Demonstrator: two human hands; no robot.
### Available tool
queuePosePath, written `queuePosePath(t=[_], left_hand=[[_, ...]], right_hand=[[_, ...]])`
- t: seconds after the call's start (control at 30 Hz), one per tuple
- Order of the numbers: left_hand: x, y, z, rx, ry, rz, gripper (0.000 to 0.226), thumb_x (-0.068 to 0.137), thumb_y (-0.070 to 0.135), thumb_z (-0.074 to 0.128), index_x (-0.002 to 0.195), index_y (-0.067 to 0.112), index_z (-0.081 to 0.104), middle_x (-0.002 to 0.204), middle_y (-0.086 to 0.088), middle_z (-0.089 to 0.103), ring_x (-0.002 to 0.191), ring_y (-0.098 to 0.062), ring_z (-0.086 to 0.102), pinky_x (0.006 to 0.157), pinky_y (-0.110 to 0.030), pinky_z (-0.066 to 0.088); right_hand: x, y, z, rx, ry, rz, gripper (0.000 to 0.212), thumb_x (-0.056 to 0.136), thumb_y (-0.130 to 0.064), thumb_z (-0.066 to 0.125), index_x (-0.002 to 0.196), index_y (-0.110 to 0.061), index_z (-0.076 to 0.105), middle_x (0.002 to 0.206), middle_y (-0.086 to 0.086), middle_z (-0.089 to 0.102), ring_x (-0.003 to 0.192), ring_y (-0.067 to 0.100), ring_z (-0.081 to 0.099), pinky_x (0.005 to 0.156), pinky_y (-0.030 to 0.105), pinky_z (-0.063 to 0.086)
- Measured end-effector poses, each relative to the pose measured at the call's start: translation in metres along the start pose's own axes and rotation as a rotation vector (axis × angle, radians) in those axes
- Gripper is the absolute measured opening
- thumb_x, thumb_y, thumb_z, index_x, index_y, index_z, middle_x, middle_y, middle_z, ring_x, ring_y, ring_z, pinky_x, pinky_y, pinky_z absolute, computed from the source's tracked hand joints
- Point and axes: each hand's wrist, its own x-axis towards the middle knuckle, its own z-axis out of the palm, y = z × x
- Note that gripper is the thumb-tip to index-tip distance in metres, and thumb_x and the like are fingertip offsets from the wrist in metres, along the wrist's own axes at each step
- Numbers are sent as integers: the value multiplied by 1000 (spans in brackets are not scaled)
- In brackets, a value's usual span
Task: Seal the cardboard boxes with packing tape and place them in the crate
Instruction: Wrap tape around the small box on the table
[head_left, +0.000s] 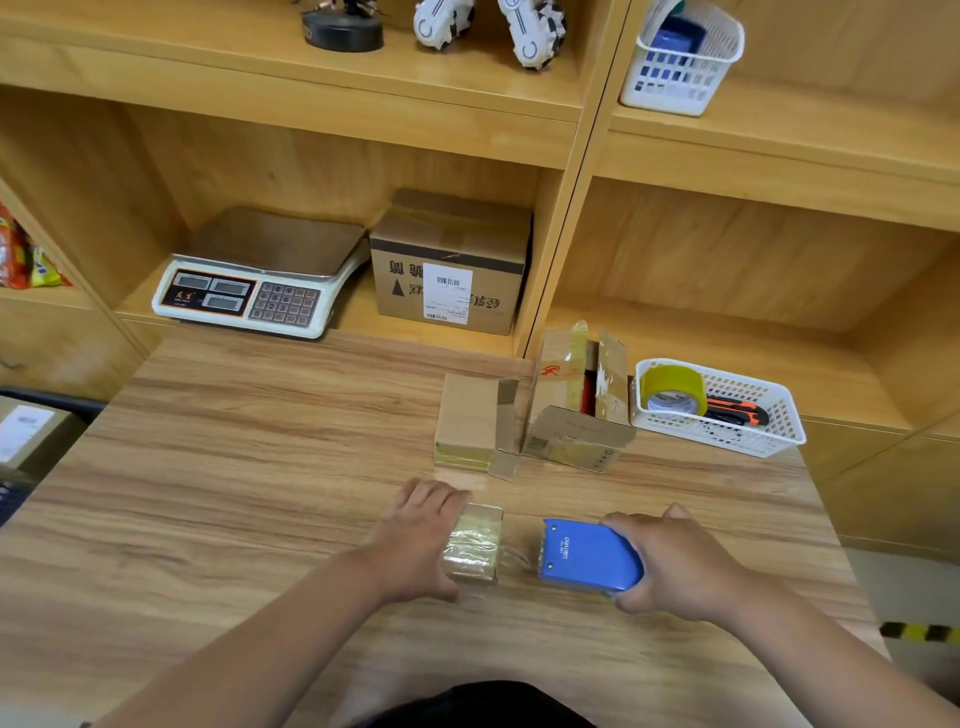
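Right grip: your right grip (670, 564) is closed round the rear of the blue tape dispenser (587, 556), whose mouth faces left toward the box.
Left grip: your left grip (421, 540) clasps the small box (475, 543) from its left side, thumb at the near edge and fingers over the far edge, pinning it to the tabletop (234, 493).
Tape: a clear strip (517, 558) spans the short gap between the box's right face and the dispenser mouth. The box top is already glossy and wrinkled with tape.
Step in hand: most likely finishing and cutting this pass.
Doing it well: bear down on the box so it cannot slide, pull the strip taut and low, tilt the dispenser until the blade bites, then smooth the loose end down.
Risk: slack tape may crease or stick to the tabletop.
Waiting: a closed box (465, 421) and an open-flapped box (576, 410) stand touching, farther back.
Crate: you cannot tell from here. A dark container at the left edge may be it.
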Motion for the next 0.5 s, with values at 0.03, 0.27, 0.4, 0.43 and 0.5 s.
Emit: queuePosePath(t=[0.03,0.27,0.4,0.43,0.5], left_hand=[[0,3,-2,44,-5,17,120,57,69,63,149,13,9,148,-2,22,140,-20,9,118,-40,-4],[24,55,-10,-138,27,147,68,95,48,39,149,14,17,154,-1,21,142,-10,1,114,-24,0],[33,64,-3,-175,97,143,43,100,21,37,143,14,33,145,-2,39,139,-14,20,110,-17,7],[33,62,-1,-174,125,132,41,100,19,36,141,15,36,143,-2,42,136,-14,25,108,-17,9],[34,57,3,-194,170,121,36,101,21,35,136,16,43,137,0,48,130,-14,33,106,-18,14]], right_hand=[[0,1,0,-6,3,0,44,62,-55,60,100,-40,45,82,-19,52,65,2,38,69,10,19],[-3,2,0,1,0,-4,41,63,-53,62,98,-37,47,84,-16,55,65,4,42,72,13,21],[-6,6,-3,10,-11,6,43,65,-52,62,102,-37,47,91,-15,59,66,2,41,73,18,22],[-6,6,-5,25,-13,11,45,65,-52,63,105,-38,47,93,-16,59,67,2,41,73,16,22],[-7,7,-7,63,-15,16,48,65,-52,64,109,-40,47,96,-17,59,68,1,39,71,12,21]])
